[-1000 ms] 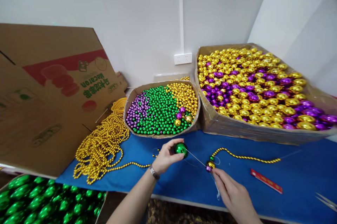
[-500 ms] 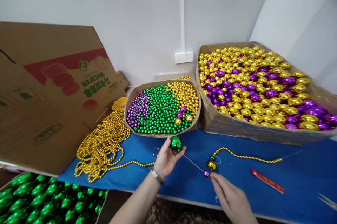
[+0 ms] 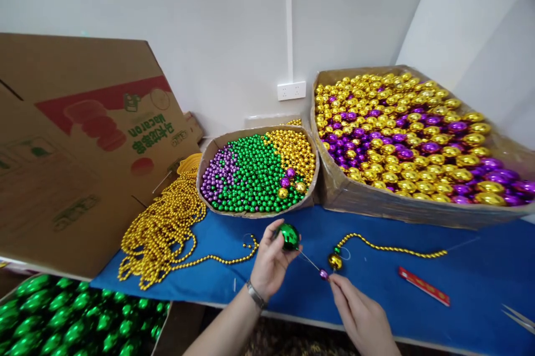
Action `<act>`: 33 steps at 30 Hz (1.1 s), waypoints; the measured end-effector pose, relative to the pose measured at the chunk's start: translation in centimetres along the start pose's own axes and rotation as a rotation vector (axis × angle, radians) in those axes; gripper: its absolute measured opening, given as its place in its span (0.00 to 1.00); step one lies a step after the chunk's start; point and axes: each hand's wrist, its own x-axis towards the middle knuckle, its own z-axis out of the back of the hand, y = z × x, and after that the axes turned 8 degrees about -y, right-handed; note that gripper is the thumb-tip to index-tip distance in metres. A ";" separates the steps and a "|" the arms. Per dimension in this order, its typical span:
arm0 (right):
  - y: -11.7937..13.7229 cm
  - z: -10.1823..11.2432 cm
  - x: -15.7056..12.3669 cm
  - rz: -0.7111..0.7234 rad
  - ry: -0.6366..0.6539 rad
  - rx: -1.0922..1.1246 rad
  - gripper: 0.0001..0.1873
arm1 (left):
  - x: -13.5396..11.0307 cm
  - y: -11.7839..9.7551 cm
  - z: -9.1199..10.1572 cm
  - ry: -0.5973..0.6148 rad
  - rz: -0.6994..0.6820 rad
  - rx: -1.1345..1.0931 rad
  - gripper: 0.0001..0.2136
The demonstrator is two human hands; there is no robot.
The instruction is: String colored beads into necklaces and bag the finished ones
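My left hand (image 3: 273, 260) is closed round a large shiny green bead (image 3: 289, 237), the fingers on its left and underside. A thin, straight needle-like wire (image 3: 308, 259) runs from the green bead down to a small purple bead (image 3: 323, 274). Just past that purple bead, my right hand (image 3: 363, 311) pinches the wire's lower end; the exact grip is hidden by the fingers. Behind the right fingertips lies a gold bead (image 3: 335, 261) with a small green bead (image 3: 336, 250) and a string of small gold beads (image 3: 388, 249) trailing right on the blue cloth (image 3: 301, 301).
A cardboard box (image 3: 199, 195) of small purple, green and gold beads stands ahead, beside a larger box (image 3: 376, 208) of gold and purple ones. Gold bead strands (image 3: 163, 233) pile at left. A red strip (image 3: 424, 286) and tweezers (image 3: 518, 318) lie right. Green beads (image 3: 71, 317) fill a lower-left box.
My left hand has moved slightly right and down with the green bead, closer to my right hand. The wire span between green and purple beads looks shorter.
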 end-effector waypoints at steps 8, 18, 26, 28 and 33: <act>0.2 -0.4 0.3 -0.109 0.107 0.213 0.13 | -1.0 1.4 -0.3 0.092 0.043 0.005 0.21; -0.1 0.1 0.0 -0.116 0.045 0.211 0.11 | -1.2 1.2 -0.4 0.095 -0.048 0.071 0.21; 0.1 0.3 0.0 -0.116 0.038 0.208 0.12 | -1.3 1.2 -0.4 0.073 -0.019 0.075 0.21; 0.1 0.2 0.1 -0.143 0.048 0.227 0.12 | -1.6 1.2 -0.6 0.078 -0.052 0.105 0.22; -0.4 -0.5 -0.5 -0.354 0.149 0.386 0.13 | -1.6 1.6 -0.6 0.077 -0.028 0.125 0.23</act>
